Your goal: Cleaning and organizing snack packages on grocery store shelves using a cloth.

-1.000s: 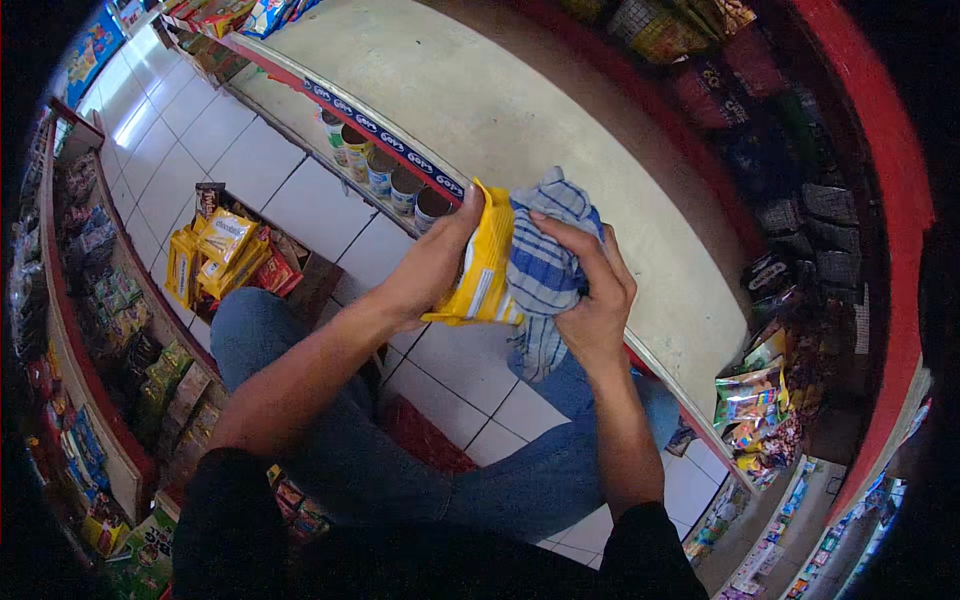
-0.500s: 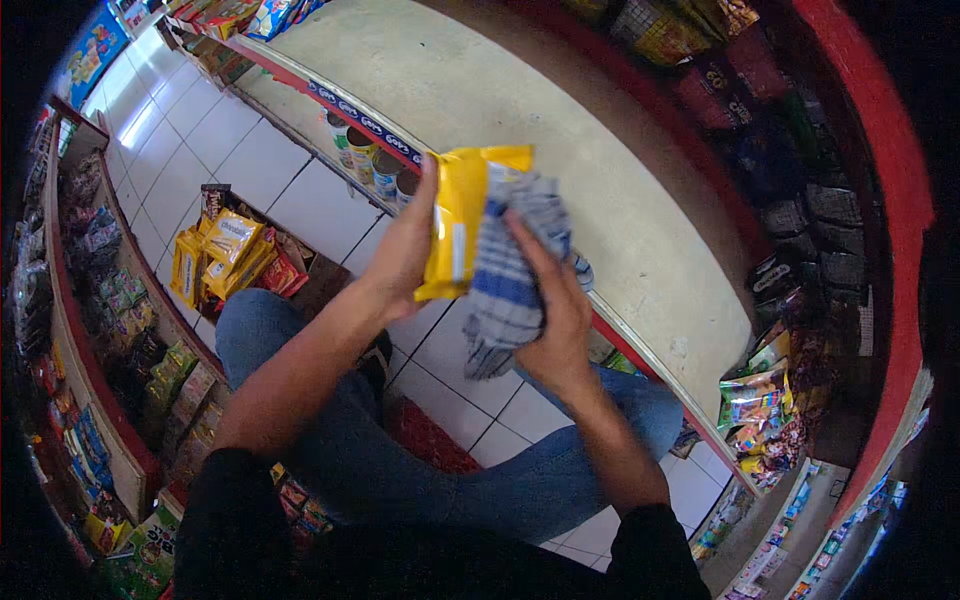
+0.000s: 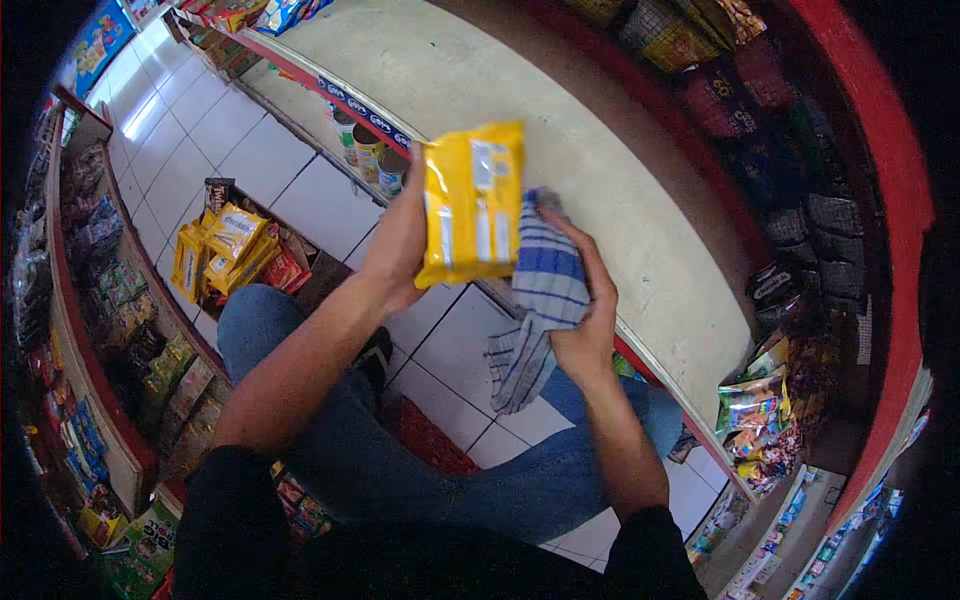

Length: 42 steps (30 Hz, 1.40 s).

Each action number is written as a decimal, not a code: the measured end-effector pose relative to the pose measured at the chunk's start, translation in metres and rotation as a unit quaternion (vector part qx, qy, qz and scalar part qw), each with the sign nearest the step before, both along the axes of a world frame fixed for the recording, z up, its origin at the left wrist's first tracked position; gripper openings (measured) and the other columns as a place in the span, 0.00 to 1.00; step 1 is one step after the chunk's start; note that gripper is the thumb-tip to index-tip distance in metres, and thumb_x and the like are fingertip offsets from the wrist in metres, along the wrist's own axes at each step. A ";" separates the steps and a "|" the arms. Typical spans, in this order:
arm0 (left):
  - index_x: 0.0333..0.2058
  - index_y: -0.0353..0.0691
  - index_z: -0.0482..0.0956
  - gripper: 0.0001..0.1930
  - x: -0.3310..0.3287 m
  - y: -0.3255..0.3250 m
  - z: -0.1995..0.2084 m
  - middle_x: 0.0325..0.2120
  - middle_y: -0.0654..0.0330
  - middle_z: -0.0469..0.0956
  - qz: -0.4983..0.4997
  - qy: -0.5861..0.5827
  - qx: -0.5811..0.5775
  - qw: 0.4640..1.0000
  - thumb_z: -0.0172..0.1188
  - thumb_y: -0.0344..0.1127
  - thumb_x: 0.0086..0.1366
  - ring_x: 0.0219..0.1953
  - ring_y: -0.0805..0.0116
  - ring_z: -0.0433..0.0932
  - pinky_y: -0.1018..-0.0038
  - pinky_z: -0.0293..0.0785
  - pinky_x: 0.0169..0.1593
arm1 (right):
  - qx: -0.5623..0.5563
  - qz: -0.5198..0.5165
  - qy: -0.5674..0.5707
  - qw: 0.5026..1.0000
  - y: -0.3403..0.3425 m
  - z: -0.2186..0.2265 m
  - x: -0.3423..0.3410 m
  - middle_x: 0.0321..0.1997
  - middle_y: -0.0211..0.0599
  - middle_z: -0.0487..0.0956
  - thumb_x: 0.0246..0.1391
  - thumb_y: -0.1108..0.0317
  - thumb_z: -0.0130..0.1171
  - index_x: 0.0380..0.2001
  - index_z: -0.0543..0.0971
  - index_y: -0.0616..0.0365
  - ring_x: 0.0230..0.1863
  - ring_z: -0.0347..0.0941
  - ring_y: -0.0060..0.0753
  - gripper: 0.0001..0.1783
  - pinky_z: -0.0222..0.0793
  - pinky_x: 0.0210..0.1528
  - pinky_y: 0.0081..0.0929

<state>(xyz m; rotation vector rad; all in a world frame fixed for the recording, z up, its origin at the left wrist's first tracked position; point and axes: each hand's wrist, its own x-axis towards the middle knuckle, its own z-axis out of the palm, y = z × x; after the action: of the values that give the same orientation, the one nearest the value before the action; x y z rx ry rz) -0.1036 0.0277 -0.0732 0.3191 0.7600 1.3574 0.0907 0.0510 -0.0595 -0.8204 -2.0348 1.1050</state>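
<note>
My left hand (image 3: 398, 245) grips a yellow packet (image 3: 470, 205) by its left edge, thumb up along the side. The packet is held up in front of the pale shelf (image 3: 480, 60), its face with white and silvery panels toward me. In my right hand (image 3: 592, 315) is a bunched cloth (image 3: 550, 265), grey-white with blue stripes and checks. Its upper part lies close to the packet's right edge, and a loose end hangs down below my fingers. Whether cloth and packet touch, I cannot tell.
On the tiled floor at left, a box (image 3: 325, 275) holds several yellow packets (image 3: 235, 240) and red ones. Cans (image 3: 365, 155) stand under the shelf's red edge. Snack racks line the left (image 3: 140, 300) and the right (image 3: 760, 410). My bent knees (image 3: 262, 325) flank the floor space.
The cloth has come off the packet's face and moved right and slightly down with my right hand. The packet has turned, so more of its face shows.
</note>
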 end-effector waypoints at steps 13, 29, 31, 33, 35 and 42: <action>0.60 0.40 0.63 0.34 0.040 -0.002 -0.028 0.52 0.56 0.73 0.038 -0.015 0.066 0.997 0.34 0.63 0.71 0.54 0.65 0.73 0.67 0.67 0.60 | 0.089 -0.028 0.013 0.996 -0.002 0.002 -0.002 0.63 0.43 0.69 0.36 0.78 0.70 0.63 0.65 0.56 0.64 0.65 0.38 0.46 0.58 0.66 0.33; 0.63 0.43 0.63 0.38 0.026 -0.013 -0.004 0.57 0.55 0.71 -0.075 -0.082 0.007 0.994 0.33 0.68 0.68 0.56 0.61 0.73 0.63 0.68 0.61 | 0.093 0.081 -0.232 0.965 -0.024 0.001 -0.004 0.73 0.56 0.50 0.20 0.79 0.73 0.70 0.54 0.30 0.72 0.45 0.67 0.68 0.51 0.69 0.57; 0.63 0.46 0.63 0.37 0.036 -0.024 -0.015 0.57 0.57 0.71 -0.088 -0.022 -0.043 0.995 0.33 0.68 0.69 0.56 0.62 0.73 0.64 0.69 0.60 | 0.108 0.107 -0.218 0.964 -0.021 -0.007 -0.005 0.72 0.61 0.48 0.17 0.80 0.73 0.70 0.53 0.32 0.72 0.44 0.67 0.70 0.50 0.69 0.57; 0.63 0.48 0.62 0.35 0.040 -0.025 -0.020 0.56 0.58 0.71 -0.094 0.029 0.018 0.995 0.33 0.67 0.69 0.55 0.63 0.74 0.65 0.70 0.59 | 0.146 0.072 -0.201 0.966 -0.011 -0.007 -0.001 0.72 0.56 0.51 0.19 0.81 0.72 0.70 0.53 0.34 0.71 0.45 0.68 0.69 0.49 0.70 0.56; 0.64 0.45 0.61 0.38 0.039 -0.020 -0.014 0.56 0.59 0.72 -0.125 0.005 -0.007 0.992 0.33 0.69 0.68 0.55 0.66 0.74 0.69 0.71 0.57 | 0.135 0.035 -0.198 0.970 -0.003 -0.004 -0.001 0.71 0.50 0.56 0.21 0.82 0.71 0.70 0.54 0.35 0.71 0.46 0.69 0.67 0.49 0.71 0.55; 0.61 0.46 0.65 0.36 0.031 -0.013 -0.027 0.52 0.57 0.74 -0.084 -0.131 0.001 0.988 0.39 0.68 0.67 0.51 0.63 0.76 0.65 0.72 0.56 | 0.155 0.087 -0.182 0.967 -0.022 -0.006 -0.008 0.73 0.59 0.49 0.15 0.72 0.78 0.70 0.54 0.34 0.71 0.46 0.66 0.71 0.48 0.71 0.53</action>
<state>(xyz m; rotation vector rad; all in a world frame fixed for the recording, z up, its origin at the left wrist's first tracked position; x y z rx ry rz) -0.0726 0.0151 -0.1005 0.1954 0.5012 1.2118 0.0825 0.0294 -0.0657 -0.7329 -2.5470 0.7309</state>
